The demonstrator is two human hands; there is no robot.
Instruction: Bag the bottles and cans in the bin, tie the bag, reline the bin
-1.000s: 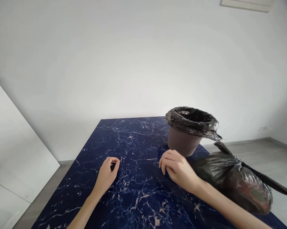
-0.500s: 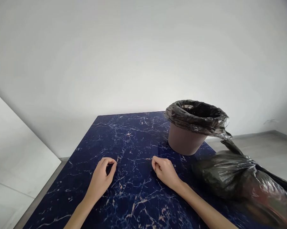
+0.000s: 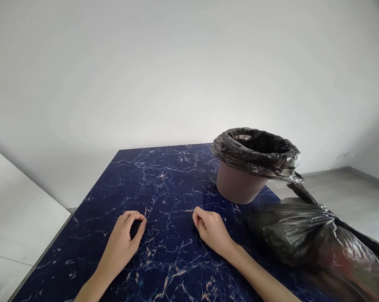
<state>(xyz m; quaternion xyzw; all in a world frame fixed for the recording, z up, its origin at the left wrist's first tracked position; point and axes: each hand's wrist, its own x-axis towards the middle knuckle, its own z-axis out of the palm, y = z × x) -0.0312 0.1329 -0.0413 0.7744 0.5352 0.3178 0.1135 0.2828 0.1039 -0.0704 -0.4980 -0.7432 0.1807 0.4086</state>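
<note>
My left hand [image 3: 125, 235] rests on the dark blue marble-patterned table [image 3: 164, 260]. Its fingers curl round to meet the thumb, leaving a gap through which only dark shows; it holds nothing. To the right, my right hand [image 3: 213, 233] lies on the table in a loose fist, with nothing seen in it. Beyond that hand stands a brownish-mauve bin [image 3: 238, 184], upright, its rim covered by a folded-over black bin liner [image 3: 236, 153]. A tied, filled black rubbish bag [image 3: 321, 243] sits at the right, near my right forearm. Neither hand touches the bin or the bag.
A plain white wall [image 3: 164, 75] rises behind the table. On the left is a white cabinet-like panel [image 3: 19, 218]. Grey floor [image 3: 330, 188] shows past the table's right edge.
The view has shifted slightly, so the table, bin, bag and both hands appear a little further left. The hands keep their pose on the table.
</note>
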